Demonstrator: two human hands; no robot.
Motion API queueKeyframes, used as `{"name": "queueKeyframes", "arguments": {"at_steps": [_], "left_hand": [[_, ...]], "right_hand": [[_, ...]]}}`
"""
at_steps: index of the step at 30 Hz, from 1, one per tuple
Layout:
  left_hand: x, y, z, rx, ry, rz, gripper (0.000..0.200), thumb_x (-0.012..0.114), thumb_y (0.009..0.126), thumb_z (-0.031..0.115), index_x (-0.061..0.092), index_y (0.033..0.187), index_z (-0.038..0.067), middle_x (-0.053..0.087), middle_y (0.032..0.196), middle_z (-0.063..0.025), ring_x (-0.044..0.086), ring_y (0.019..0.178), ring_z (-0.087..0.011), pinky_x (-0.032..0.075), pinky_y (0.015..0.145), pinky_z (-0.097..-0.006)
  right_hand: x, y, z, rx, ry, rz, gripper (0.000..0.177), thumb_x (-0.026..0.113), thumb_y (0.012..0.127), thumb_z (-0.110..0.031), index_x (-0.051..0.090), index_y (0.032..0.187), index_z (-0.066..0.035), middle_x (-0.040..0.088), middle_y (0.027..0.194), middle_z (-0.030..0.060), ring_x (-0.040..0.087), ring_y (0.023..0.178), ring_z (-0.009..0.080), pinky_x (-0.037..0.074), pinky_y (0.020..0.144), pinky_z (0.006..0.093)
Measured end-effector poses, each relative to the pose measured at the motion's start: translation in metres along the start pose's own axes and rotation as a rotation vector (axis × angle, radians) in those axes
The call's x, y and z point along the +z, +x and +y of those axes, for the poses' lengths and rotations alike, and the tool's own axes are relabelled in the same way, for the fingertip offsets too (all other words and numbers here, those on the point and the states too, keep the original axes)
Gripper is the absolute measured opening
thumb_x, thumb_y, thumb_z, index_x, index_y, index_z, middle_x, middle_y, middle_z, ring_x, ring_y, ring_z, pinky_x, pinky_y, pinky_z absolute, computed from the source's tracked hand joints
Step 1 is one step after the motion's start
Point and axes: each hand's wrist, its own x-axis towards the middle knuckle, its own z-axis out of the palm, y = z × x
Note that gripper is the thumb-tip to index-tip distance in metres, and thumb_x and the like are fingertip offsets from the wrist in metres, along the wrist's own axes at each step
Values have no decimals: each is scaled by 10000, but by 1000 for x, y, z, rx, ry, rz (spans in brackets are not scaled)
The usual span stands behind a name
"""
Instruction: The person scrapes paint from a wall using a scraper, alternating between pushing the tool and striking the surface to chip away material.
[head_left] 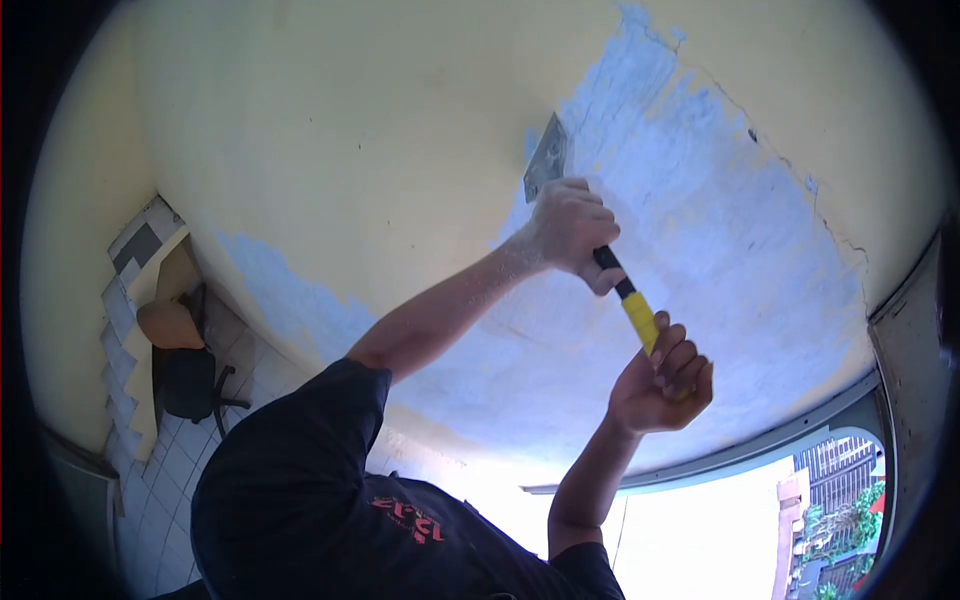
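A wide flat metal blade of a scraper rests against the wall at the border between cream paint and a blue exposed patch. My left hand is closed around the scraper's shaft just below the blade, with pale dust on the fingers and wrist. Lower down, my right hand wraps the end of the black and yellow handle. The tool slants from upper left to lower right between both hands.
Cracks run through the plaster at the right. A second blue patch shows at the lower left. Beyond the wall on the left are a chair, stair-like tiles and a tiled floor. A bright opening lies at lower right.
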Motion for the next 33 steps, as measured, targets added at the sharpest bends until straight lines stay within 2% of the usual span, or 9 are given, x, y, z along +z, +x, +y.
{"name": "queueKeyframes", "arguments": {"at_steps": [9,12,16,17,22,23,30,31,33], "left_hand": [[4,-10,6,-52,-23,26,608,478,787,658,326,517,135,326,481,-6,401,420,-215,307,453,-347],[7,-5,5,-67,-38,42,608,485,783,655,327,517,132,332,483,-10,402,422,-218,311,457,-352],[4,-2,-4,-28,-20,11,592,511,757,642,331,520,130,337,482,-19,412,429,-229,318,463,-359],[-1,-5,-9,-50,-7,-4,586,516,749,640,336,523,131,345,485,-20,418,434,-228,321,464,-358],[1,-8,6,-74,-71,0,572,527,741,624,333,522,133,351,491,-19,427,444,-224,321,466,-355],[-4,-9,0,-97,-28,11,481,614,603,553,394,487,141,427,490,-10,477,468,-222,380,497,-350],[-17,-18,-6,-129,30,-36,479,645,558,544,387,482,149,388,466,-11,466,454,-216,363,496,-340],[-17,-21,-7,-111,2,-23,540,576,679,592,341,517,133,360,507,-26,428,456,-221,337,486,-347],[-12,-20,-5,-99,-13,-49,543,582,660,605,348,520,136,369,515,-26,436,465,-222,341,492,-345]], "right_hand": [[13,-1,-7,13,-78,211,373,308,982,-221,309,612,-172,270,535,-11,380,640,152,390,898,461],[17,-2,6,-20,-87,34,369,297,979,-221,294,614,-171,262,541,-8,372,633,152,385,908,458],[13,-1,-3,-9,-50,173,362,285,979,-224,285,622,-167,258,547,-6,386,634,160,389,936,467],[15,0,9,-33,-105,80,359,289,978,-231,281,626,-167,251,549,-5,398,645,161,384,957,470],[15,2,4,79,-124,139,371,301,985,-251,283,624,-166,255,555,-9,397,647,163,376,973,470],[22,3,16,35,-117,118,373,303,986,-248,281,623,-164,255,556,-9,394,645,163,375,973,466],[29,0,16,40,-56,111,391,285,993,-247,284,609,-171,260,551,-10,385,644,155,361,962,444],[28,-4,16,55,-80,113,391,285,989,-245,284,606,-172,260,548,-8,384,637,153,364,962,441],[20,-9,11,105,-141,118,386,290,982,-245,289,603,-171,261,550,-10,382,625,150,367,976,445]]}}
